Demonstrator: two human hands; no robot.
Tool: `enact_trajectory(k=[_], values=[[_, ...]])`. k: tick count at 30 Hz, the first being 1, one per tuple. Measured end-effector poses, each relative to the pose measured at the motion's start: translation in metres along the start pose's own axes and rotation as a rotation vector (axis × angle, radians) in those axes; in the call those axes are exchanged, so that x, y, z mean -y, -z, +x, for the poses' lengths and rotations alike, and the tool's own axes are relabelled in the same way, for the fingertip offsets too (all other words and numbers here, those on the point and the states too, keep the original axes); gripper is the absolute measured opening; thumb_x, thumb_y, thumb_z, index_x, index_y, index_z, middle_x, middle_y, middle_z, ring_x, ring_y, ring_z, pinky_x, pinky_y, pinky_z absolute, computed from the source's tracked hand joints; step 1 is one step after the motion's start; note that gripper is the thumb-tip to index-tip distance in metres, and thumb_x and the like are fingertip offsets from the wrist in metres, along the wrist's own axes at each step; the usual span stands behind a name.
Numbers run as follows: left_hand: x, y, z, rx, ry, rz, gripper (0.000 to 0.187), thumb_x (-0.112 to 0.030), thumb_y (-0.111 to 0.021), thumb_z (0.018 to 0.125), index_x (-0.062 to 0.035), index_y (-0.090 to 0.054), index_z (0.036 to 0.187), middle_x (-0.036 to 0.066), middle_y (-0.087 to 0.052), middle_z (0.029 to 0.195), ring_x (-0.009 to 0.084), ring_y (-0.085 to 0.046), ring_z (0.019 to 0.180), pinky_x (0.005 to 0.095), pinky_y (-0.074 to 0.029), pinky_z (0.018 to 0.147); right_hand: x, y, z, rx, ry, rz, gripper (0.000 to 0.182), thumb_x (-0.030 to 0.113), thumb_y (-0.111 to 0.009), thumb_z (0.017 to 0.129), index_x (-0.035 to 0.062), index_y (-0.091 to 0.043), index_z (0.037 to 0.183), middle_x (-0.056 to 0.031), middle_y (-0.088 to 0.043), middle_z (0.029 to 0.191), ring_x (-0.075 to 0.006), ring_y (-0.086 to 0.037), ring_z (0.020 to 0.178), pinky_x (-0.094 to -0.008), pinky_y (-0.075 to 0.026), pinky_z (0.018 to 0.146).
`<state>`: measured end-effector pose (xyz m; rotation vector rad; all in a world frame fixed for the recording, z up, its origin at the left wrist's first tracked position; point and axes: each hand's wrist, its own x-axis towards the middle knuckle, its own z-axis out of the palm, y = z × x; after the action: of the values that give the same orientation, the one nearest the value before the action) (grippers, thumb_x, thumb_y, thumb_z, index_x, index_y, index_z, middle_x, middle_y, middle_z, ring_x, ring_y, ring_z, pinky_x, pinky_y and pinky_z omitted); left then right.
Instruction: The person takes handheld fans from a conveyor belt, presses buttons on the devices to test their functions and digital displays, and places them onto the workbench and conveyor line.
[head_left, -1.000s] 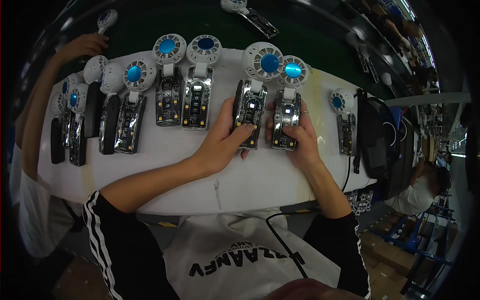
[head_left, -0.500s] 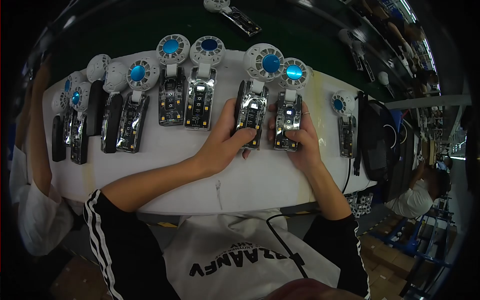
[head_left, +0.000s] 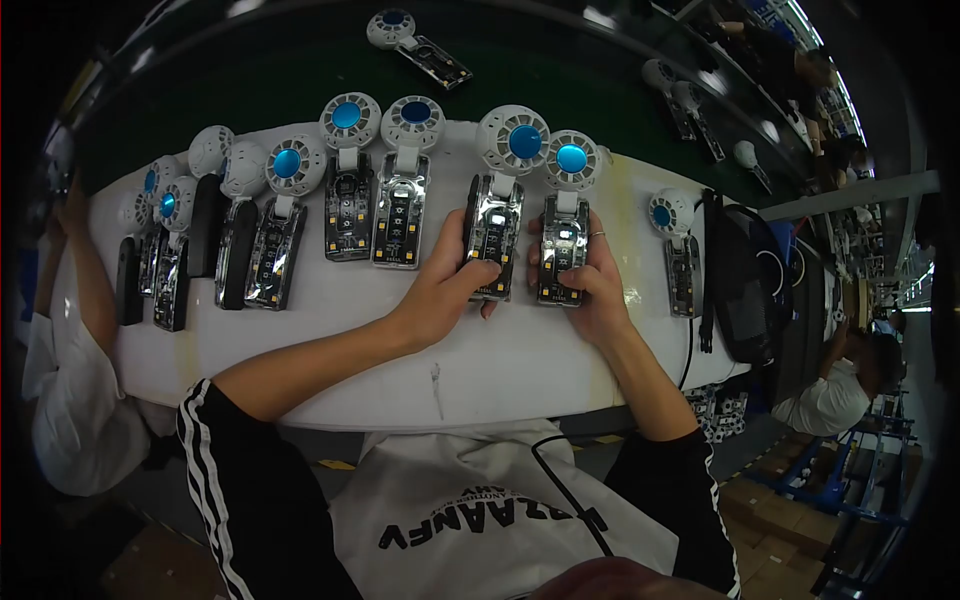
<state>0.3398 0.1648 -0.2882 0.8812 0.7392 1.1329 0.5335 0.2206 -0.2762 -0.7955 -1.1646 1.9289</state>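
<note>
My left hand (head_left: 448,278) is wrapped round the clear handle of a handheld fan (head_left: 494,235), thumb lying on the lower front. Its round white head with a blue centre points away from me. In my right hand (head_left: 602,290) is a second handheld fan (head_left: 564,245), also gripped by the handle with the thumb on its front. A small light shows on that handle. The two fans are side by side, their heads nearly touching. Circuit boards show through both clear handles. Most of my fingers are hidden behind them.
Several more fans (head_left: 275,252) lie left on the white table (head_left: 380,375). One fan (head_left: 683,275) lies right, beside a black bag (head_left: 745,290) and a cable. Other fans (head_left: 440,62) lie on a green surface beyond. A co-worker's arm (head_left: 92,270) is at far left.
The camera view has tilted slightly, so the table and fans sit lower in the picture. Both hands keep their hold on the fans, thumbs on the handles.
</note>
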Motion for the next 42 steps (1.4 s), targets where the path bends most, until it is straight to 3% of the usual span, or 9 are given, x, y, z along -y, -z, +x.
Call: enact_trajectory(k=[10, 17, 19, 21, 23, 28, 31, 38, 42], values=[[-0.024, -0.011, -0.008, 0.033, -0.309, 0.326, 0.063, -0.007, -0.05, 0.083, -0.0041, -0.013, 0.135, 0.013, -0.051, 0.112, 0.0146, -0.053, 0.093, 0.0281, -0.049, 0.072, 0.024, -0.014, -0.01, -0.025, 0.172, -0.074, 0.059, 0.009, -0.057, 0.077, 0.006, -0.026, 0.127, -0.0153, -0.051, 0.104, -0.0205, -0.057, 0.079, -0.0341, -0.05, 0.069], [-0.122, -0.061, -0.023, 0.068, -0.249, 0.05, 0.024, -0.016, -0.061, 0.083, -0.0047, -0.046, 0.099, 0.001, -0.053, 0.078, 0.0118, -0.054, 0.057, 0.0252, -0.047, 0.058, 0.098, -0.045, -0.004, 0.256, -0.14, 0.49, 0.021, 0.022, -0.064, 0.082, 0.0071, -0.051, 0.091, -0.0012, -0.051, 0.071, -0.012, -0.049, 0.051, -0.0275, -0.046, 0.051], [-0.162, -0.053, -0.043, -0.002, -0.343, -0.184, 0.017, -0.018, -0.054, 0.087, -0.006, -0.044, 0.093, 0.001, -0.047, 0.071, 0.0113, -0.048, 0.052, 0.0252, -0.044, 0.053, 0.12, -0.063, -0.02, 0.173, -0.044, 0.227, 0.021, 0.026, -0.06, 0.085, 0.0084, -0.05, 0.091, -0.0006, -0.051, 0.07, -0.0113, -0.05, 0.052, -0.0274, -0.045, 0.049], [-0.204, -0.025, -0.095, -0.142, -1.001, 0.722, 0.012, -0.014, -0.048, 0.088, -0.0039, -0.045, 0.094, 0.005, -0.043, 0.069, 0.0101, -0.048, 0.062, 0.025, -0.044, 0.059, 0.15, -0.074, -0.044, 0.15, 0.56, -0.401, 0.015, 0.008, -0.054, 0.085, 0.0077, -0.039, 0.082, -0.0001, -0.043, 0.064, -0.0099, -0.048, 0.046, -0.0258, -0.046, 0.044], [-0.226, -0.001, -0.119, -0.006, -1.135, 0.797, 0.012, -0.011, -0.047, 0.087, -0.0025, -0.046, 0.096, 0.007, -0.046, 0.071, 0.0097, -0.049, 0.069, 0.0248, -0.044, 0.063, 0.199, -0.072, -0.074, 0.403, 0.512, 0.182, 0.013, 0.009, -0.051, 0.086, 0.0089, -0.039, 0.08, -0.0028, -0.047, 0.066, -0.0117, -0.05, 0.047, -0.026, -0.049, 0.046], [-0.215, 0.012, -0.111, -0.764, -1.434, 1.073, 0.026, -0.02, -0.046, 0.09, 0.0005, -0.053, 0.105, 0.016, -0.056, 0.094, 0.0193, -0.057, 0.084, 0.0333, -0.046, 0.078, 0.24, -0.058, -0.041, 0.226, 0.99, -0.14, 0.013, 0.014, -0.059, 0.083, 0.0062, -0.053, 0.092, -0.0035, -0.056, 0.069, -0.0129, -0.058, 0.059, -0.0269, -0.051, 0.052], [-0.259, 0.002, -0.026, -0.315, -1.042, 0.553, 0.03, -0.026, -0.062, 0.083, 0.0002, -0.058, 0.097, 0.01, -0.063, 0.08, 0.0195, -0.064, 0.07, 0.0288, -0.052, 0.062, 0.216, -0.066, 0.055, -0.008, 1.051, -0.608, 0.021, 0.017, -0.064, 0.082, 0.0045, -0.061, 0.099, -0.0038, -0.061, 0.071, -0.0136, -0.062, 0.066, -0.0275, -0.052, 0.056], [-0.16, 0.131, 0.203, -0.62, -0.225, 0.823, 0.029, -0.018, -0.079, 0.065, 0.0017, -0.061, 0.078, 0.011, -0.064, 0.078, 0.0193, -0.062, 0.066, 0.0296, -0.053, 0.054, 0.084, -0.047, 0.228, -0.203, 0.152, -0.309, 0.036, 0.026, -0.073, 0.073, -0.0035, -0.061, 0.09, -0.0113, -0.064, 0.082, -0.02, -0.063, 0.072, -0.0323, -0.051, 0.063], [-0.155, 0.155, 0.192, -0.794, 0.06, 1.154, 0.071, -0.028, -0.077, 0.063, 0.0077, -0.044, 0.116, 0.025, -0.058, 0.109, 0.0345, -0.059, 0.099, 0.0428, -0.048, 0.085, 0.06, -0.025, 0.234, -0.496, 0.208, -0.89, 0.044, 0.029, -0.071, 0.073, -0.0062, -0.059, 0.096, -0.0194, -0.062, 0.096, -0.0284, -0.061, 0.09, -0.0389, -0.048, 0.075]])
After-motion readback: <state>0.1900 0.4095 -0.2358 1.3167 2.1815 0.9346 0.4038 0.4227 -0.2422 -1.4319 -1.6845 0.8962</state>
